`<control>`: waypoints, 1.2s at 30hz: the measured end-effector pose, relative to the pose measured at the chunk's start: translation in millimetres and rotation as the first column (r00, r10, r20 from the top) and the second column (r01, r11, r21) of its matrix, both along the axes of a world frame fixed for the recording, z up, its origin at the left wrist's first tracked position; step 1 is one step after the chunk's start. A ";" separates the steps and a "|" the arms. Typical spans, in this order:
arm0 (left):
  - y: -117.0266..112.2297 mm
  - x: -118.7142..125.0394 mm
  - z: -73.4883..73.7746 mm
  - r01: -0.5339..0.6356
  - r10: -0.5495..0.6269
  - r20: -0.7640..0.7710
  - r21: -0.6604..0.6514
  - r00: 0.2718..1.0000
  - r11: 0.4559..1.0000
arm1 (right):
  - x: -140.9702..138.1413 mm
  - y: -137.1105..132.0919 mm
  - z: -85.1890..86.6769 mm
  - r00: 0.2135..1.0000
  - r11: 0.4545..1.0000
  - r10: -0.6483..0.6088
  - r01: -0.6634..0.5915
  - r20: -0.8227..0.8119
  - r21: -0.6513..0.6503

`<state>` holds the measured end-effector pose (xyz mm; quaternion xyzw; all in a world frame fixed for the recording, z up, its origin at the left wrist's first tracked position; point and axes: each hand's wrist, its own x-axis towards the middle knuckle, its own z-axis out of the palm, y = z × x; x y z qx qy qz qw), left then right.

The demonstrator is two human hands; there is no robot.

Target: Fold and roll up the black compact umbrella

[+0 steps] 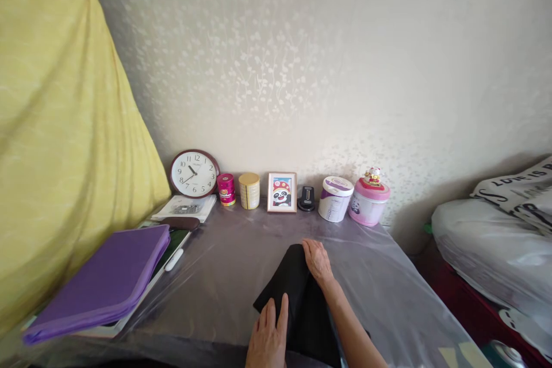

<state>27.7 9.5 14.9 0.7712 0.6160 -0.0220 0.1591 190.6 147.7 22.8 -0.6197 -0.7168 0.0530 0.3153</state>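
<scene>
A black folded cloth (297,293) lies on the table's plastic-covered top (224,276), near the front edge. My left hand (268,333) rests flat on the cloth's near left part, fingers stretched out. My right hand (318,261) lies flat on the cloth's far right corner, fingers together and extended. Neither hand grips anything.
Along the wall stand a round clock (194,173), a red tin (226,189), a gold tin (249,190), a framed panda picture (282,192), a small black device (306,198), a white tub (335,198) and a pink tub (369,201). A purple folder (107,279) lies left; bedding (491,247) right.
</scene>
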 end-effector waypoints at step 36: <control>-13.8 -12.3 -6.2 -0.021 0.001 0.190 0.104 0.982 0.994 | 37.4 -88.5 -17.3 0.774 0.896 -0.424 0.284 -0.471 -0.341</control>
